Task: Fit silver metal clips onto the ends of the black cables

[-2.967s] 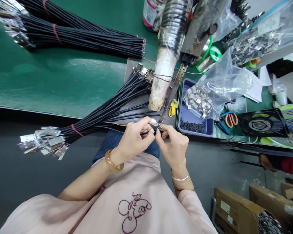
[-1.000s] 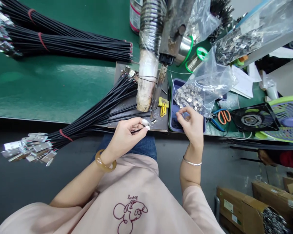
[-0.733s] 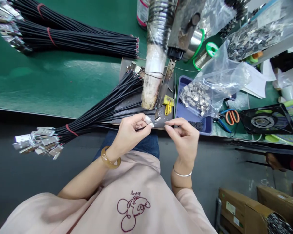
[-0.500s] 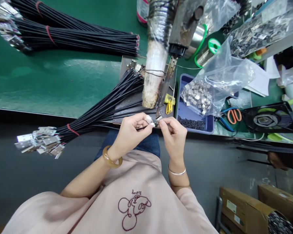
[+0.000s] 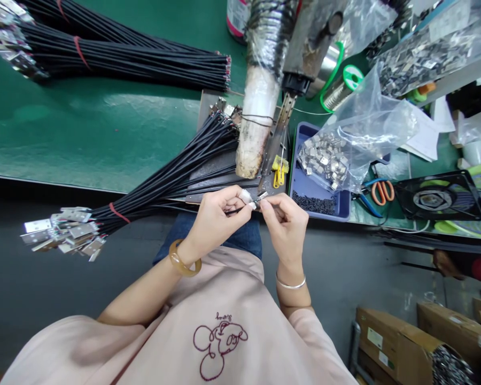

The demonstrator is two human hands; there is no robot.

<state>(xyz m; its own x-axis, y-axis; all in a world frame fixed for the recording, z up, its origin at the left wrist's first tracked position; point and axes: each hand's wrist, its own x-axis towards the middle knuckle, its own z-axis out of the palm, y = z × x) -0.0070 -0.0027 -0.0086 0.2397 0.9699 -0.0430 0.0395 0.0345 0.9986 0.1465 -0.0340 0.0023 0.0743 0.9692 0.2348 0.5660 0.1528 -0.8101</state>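
My left hand (image 5: 220, 219), with white wrapping on a fingertip, is closed in a pinch on the end of a black cable (image 5: 233, 211). My right hand (image 5: 286, 224) is pinched just to its right. A small silver connector (image 5: 262, 196) shows at its fingertips, though the exact grip is partly hidden. Right above both hands is the lower end of a metal soldering-iron-like tool (image 5: 279, 125). Left of it hangs a wrapped white tube (image 5: 251, 133). A bundle of black cables (image 5: 164, 171) with silver USB plugs (image 5: 70, 231) runs past my left hand and over the table edge.
A blue tray (image 5: 343, 211) holds small black parts and a plastic bag of metal connectors (image 5: 324, 160). Nearby are yellow snips (image 5: 279, 175), orange-handled scissors (image 5: 382, 191), a solder spool (image 5: 342, 88) and a black fan (image 5: 443, 198). More tied cables (image 5: 124, 61) lie at the back left.
The view has shifted slightly. Both hands keep nearly the same pose, pinched together below the tool; no object has visibly been taken or let go.
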